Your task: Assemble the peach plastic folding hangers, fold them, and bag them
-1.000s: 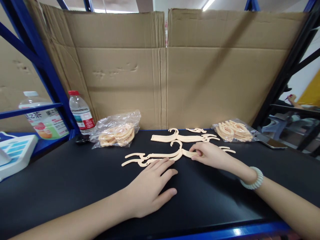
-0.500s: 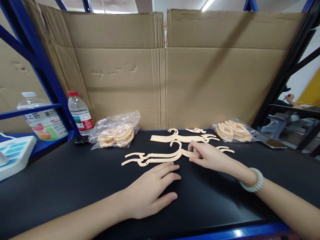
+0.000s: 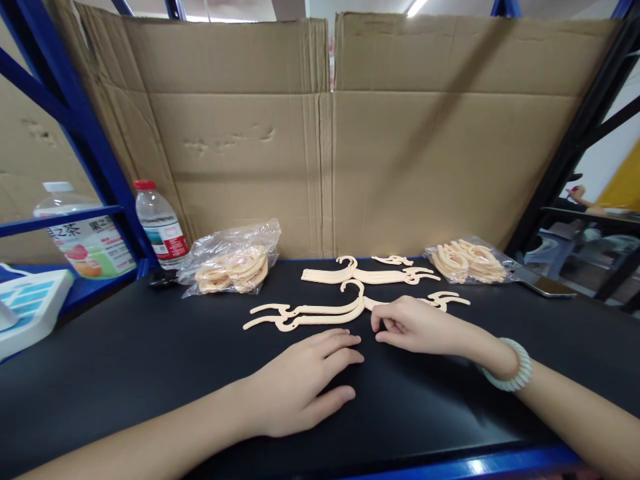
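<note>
**Fingers at the near hanger, nothing lifted**

Fingers (image 3: 385, 327) of your right hand (image 3: 417, 327) are curled loosely at the right arm of the near hanger (image 3: 320, 311), touching or just short of it; a pinch cannot be confirmed. Your left hand (image 3: 295, 383) lies flat on the tabletop (image 3: 125, 373), fingers spread, just short of that hanger and holding nothing. Beyond your right fingers lies a second hanger (image 3: 367, 275), flat. Two bags of hangers (image 3: 233, 267) (image 3: 467, 261) sit further back, left and right. Judged progress: early, both loose hangers still lie on the tabletop.

hanger (image 3: 310, 312) partly under right hand (image 3: 415, 325)
</note>
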Tool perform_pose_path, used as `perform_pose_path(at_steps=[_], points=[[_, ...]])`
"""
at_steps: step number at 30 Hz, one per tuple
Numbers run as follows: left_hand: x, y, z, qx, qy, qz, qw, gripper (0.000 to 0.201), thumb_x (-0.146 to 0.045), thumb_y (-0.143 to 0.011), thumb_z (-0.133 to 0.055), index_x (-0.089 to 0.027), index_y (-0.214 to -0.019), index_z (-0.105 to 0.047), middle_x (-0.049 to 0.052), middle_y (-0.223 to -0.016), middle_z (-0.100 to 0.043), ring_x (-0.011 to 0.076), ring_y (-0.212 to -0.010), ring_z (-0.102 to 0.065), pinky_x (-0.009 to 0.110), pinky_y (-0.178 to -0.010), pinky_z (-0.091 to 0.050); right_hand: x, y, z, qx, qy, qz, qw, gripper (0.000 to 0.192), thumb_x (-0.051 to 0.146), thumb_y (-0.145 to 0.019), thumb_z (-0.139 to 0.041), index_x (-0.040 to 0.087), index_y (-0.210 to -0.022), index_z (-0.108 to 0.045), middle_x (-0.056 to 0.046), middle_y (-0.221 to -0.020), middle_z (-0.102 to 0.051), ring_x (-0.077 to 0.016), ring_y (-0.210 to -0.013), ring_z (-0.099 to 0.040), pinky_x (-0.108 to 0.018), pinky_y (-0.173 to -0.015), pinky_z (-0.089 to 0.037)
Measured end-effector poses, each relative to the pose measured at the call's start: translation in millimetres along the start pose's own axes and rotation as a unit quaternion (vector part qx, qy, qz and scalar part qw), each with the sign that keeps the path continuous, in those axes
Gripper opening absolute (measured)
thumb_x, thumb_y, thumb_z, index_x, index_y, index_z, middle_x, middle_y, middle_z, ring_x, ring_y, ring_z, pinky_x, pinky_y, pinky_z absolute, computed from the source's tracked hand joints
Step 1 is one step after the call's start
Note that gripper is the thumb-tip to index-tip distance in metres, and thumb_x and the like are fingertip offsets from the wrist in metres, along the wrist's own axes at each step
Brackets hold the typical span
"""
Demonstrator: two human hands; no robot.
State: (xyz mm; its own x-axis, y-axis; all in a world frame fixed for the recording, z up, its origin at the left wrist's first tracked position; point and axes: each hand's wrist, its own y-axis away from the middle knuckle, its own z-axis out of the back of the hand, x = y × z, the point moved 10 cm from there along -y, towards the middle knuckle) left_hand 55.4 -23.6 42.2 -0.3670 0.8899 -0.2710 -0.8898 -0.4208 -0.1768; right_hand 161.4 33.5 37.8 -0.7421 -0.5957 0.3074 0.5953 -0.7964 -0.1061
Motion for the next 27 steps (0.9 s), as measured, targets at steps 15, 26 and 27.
perform_pose_path(at_steps=[15,26,27], points=[[0.6,-0.6,-2.2,0.023,-0.010,0.010,1.000,0.037,-0.027,-0.091,-0.048,-0.021,-0.128,-0.050,0.011,-0.141,-0.047,0.0245,-0.132,-0.041,0.042,-0.107,-0.038,3.4,-0.3,0.9,0.006,0.000,0.002,1.000,0.006,0.022,-0.084,-0.056,0.020,-0.084,-0.061,0.006,-0.055,-0.048,-0.0082,-0.049,-0.042,-0.021,-0.050,-0.026],[0.7,-0.6,-2.8,0.019,0.004,0.005,1.000,0.037,-0.028,-0.091,-0.048,-0.021,-0.128,-0.051,0.012,-0.140,-0.047,0.0261,-0.131,-0.042,0.042,-0.107,-0.038,3.9,0.3,0.3,0.008,0.002,0.000,1.000,0.006,0.021,-0.083,-0.057,0.020,-0.085,-0.062,0.006,-0.055,-0.049,-0.0082,-0.050,-0.043,-0.021,-0.050,-0.025],[1.1,-0.6,-2.9,0.020,0.005,0.006,1.000,0.037,-0.028,-0.091,-0.048,-0.021,-0.128,-0.051,0.012,-0.141,-0.047,0.0266,-0.131,-0.041,0.043,-0.107,-0.038,3.8,0.2,0.2,0.007,0.003,0.000,1.000,0.006,0.021,-0.083,-0.057,0.021,-0.085,-0.062,0.006,-0.055,-0.049,-0.0081,-0.050,-0.043,-0.021,-0.050,-0.026]])
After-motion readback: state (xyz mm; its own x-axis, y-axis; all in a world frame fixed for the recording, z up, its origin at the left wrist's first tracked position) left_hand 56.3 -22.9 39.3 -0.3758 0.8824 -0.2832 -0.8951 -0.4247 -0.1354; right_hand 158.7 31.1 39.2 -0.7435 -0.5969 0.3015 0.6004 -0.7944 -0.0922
